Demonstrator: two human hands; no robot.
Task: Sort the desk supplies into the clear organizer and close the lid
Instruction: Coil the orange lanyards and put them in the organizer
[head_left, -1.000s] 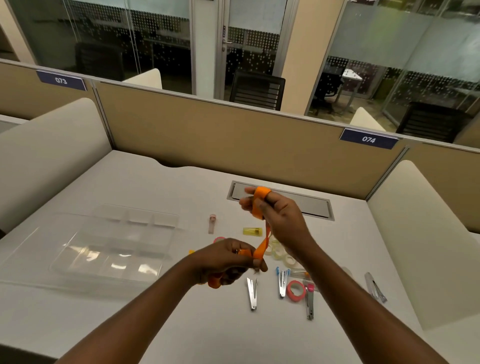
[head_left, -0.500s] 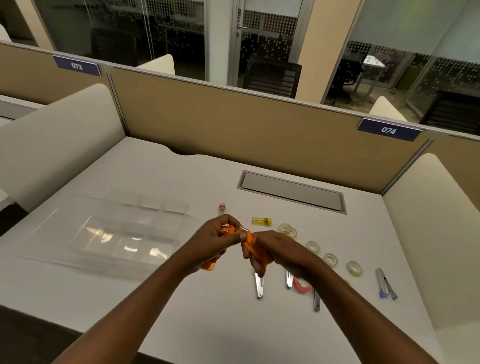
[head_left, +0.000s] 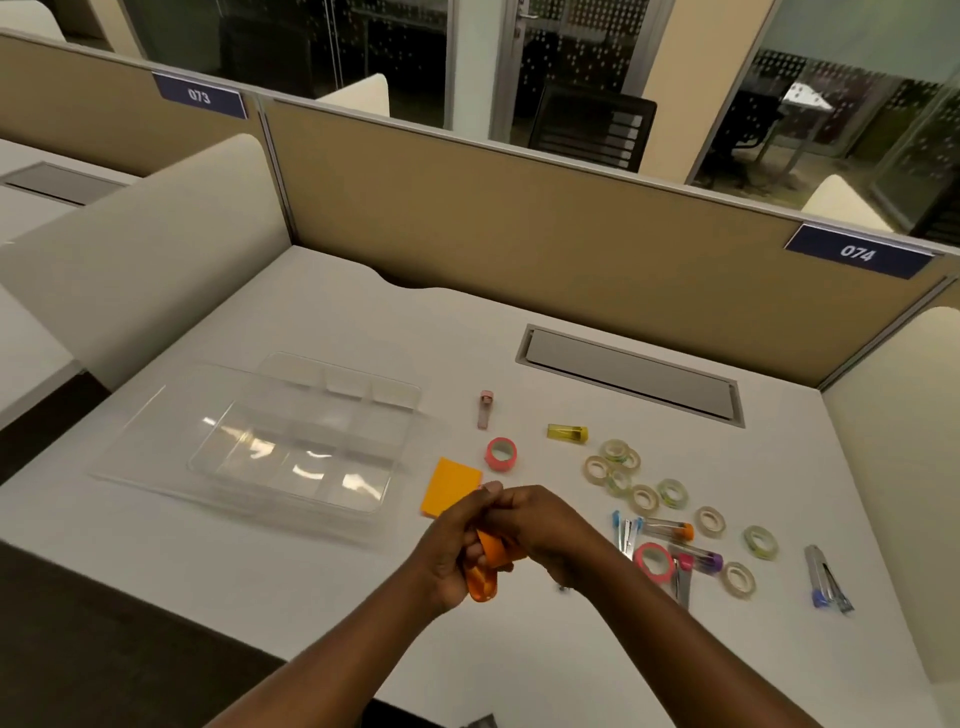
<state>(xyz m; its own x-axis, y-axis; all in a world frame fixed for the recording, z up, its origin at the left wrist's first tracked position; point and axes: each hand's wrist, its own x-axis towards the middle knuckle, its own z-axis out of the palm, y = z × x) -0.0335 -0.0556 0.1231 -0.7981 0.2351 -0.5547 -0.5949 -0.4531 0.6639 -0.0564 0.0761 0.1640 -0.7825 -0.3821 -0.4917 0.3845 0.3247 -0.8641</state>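
Centrally, the left hand (head_left: 457, 551) and right hand (head_left: 540, 530) meet above the desk (head_left: 363, 312), both clenched around an orange strap-like item (head_left: 485, 569), possibly a lanyard; its exact form is hidden by the fingers. The clear organizer (head_left: 270, 441) lies open at 10 o'clock from the hands, compartments seemingly unfilled. An orange sticky-note pad (head_left: 449, 486) sits just at 11 o'clock, a pink tape roll (head_left: 501, 453) at 12, and small clear tape rolls (head_left: 644, 488) at 2 o'clock. Good practice: coil the strap tightly, keep it pinched so it cannot spring loose, then lower it into a compartment wide enough.
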